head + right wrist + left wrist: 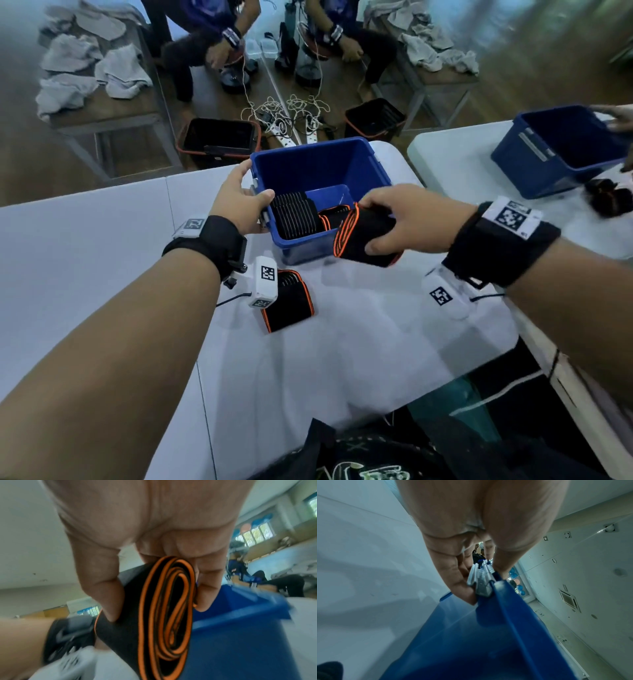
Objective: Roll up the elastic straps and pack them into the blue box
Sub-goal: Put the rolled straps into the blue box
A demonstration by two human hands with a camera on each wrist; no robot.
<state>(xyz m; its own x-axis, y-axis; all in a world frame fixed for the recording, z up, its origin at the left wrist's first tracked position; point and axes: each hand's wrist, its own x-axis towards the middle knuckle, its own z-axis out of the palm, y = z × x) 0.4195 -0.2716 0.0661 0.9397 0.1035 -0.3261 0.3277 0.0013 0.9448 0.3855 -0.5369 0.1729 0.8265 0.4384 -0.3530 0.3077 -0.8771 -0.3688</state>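
Blue box (318,164) on white table (102,240), rolled strap (363,236) in right hand (407,219)

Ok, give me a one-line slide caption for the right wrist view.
Right hand grips a rolled black, orange-edged elastic strap beside the blue box.

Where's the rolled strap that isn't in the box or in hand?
In the head view, the loose rolled strap lies on the white table, just in front of the blue box and beneath the left wrist.
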